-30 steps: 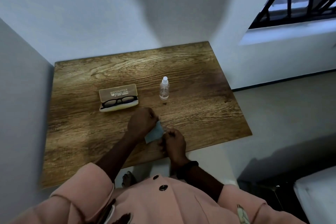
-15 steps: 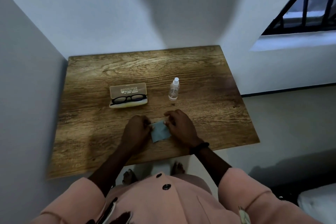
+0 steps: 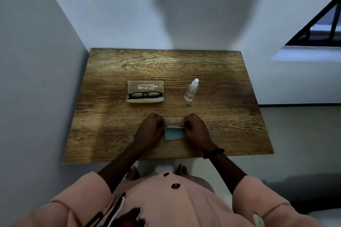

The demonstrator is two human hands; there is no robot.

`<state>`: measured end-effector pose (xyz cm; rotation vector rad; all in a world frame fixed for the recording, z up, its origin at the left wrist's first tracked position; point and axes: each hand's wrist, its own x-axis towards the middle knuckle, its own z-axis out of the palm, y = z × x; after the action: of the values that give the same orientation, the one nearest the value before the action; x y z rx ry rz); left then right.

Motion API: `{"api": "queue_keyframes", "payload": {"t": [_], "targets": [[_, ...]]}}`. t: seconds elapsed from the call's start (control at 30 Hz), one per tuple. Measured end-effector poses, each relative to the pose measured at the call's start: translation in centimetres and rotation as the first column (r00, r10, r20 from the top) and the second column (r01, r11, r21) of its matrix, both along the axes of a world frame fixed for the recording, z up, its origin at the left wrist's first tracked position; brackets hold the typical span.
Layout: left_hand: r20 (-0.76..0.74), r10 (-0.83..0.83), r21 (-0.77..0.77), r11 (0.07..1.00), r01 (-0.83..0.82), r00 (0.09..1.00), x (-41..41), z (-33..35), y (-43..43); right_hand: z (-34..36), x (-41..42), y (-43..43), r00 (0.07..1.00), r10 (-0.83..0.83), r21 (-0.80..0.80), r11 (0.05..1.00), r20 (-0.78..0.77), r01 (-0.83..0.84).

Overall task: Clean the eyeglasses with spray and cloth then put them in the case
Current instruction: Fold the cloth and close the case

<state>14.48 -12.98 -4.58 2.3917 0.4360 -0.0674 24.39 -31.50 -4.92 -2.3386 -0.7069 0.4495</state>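
Black-framed eyeglasses (image 3: 146,94) lie in an open case (image 3: 145,86) with a clear lid, at the table's middle left. A small clear spray bottle (image 3: 191,90) stands upright to the right of the case. Near the front edge a pale blue cloth (image 3: 174,133) lies on the wood. My left hand (image 3: 150,130) pinches its upper left corner and my right hand (image 3: 196,129) pinches its upper right corner, so the cloth's top edge is held between them.
The wooden table (image 3: 221,116) stands in a corner, with a wall along its left and back edges. Floor lies to the right, and a barred window (image 3: 321,29) sits at the upper right.
Both hands have shifted apart to the cloth's top corners, and the cloth now lies more spread out. The camera has swung so the table sits more centred.
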Motion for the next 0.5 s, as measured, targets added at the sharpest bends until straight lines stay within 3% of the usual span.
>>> {"api": "queue_keyframes", "payload": {"t": [0.17,0.5], "targets": [[0.012,-0.109,0.003,0.994,0.109,0.994,-1.2,-0.2,-0.4,-0.1,-0.9,-0.9,1.0,0.001,0.023,1.0,0.0,-0.001],[-0.001,-0.162,0.015,0.987,0.162,0.987,-2.6,-0.6,-0.8,-0.6,-2.0,-1.9,0.999,-0.007,-0.014,1.0,0.038,0.008]]}}
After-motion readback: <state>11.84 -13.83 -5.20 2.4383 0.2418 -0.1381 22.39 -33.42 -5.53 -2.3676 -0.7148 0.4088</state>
